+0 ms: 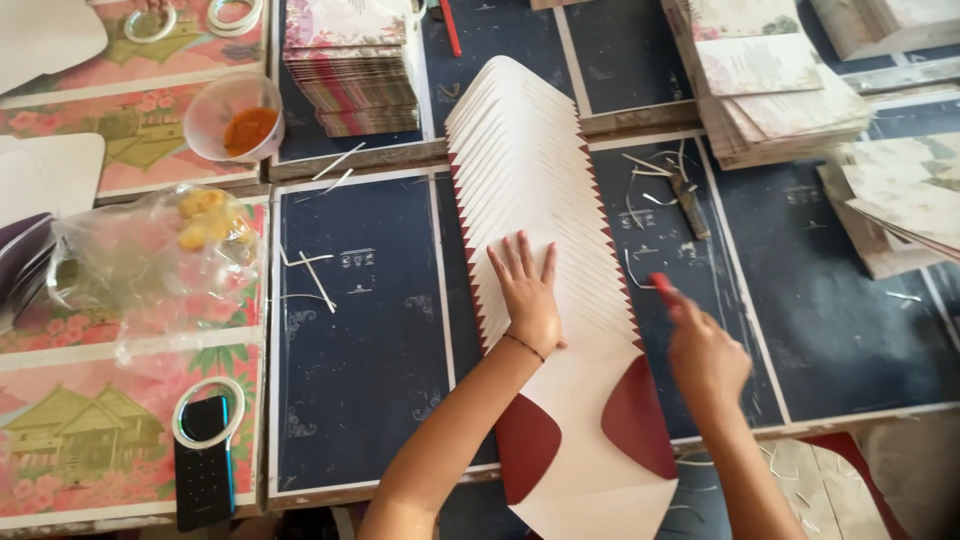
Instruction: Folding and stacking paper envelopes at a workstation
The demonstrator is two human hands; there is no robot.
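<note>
So the left hand (527,300) is lying flat on a long fanned-out row of white envelopes (530,180), fingers spread apart and pressing down, holding nothing, probably just pinning the row so it doesn't slide; the envelopes overlap like shingles so that only the dark red edge of each flap shows along both sides, which looks like why they're staggered that way; the row runs away from the fingertips toward the far end of the dark blue table (360,340), and the nearest envelope with its two red flaps (580,440) sits under the wrist; the right hand (705,355) is just right of the row, fingers curled shut around a red-tipped brush or stick (662,286), blurry, so I can't tell exactly what it is; its tip points at the right-hand flap edges just beside the left hand's little finger; well beyond the fingers there's a small cup of orange paste (240,118), card stacks (352,70), and to the left a plastic bag (150,260) and a phone (205,460).
</note>
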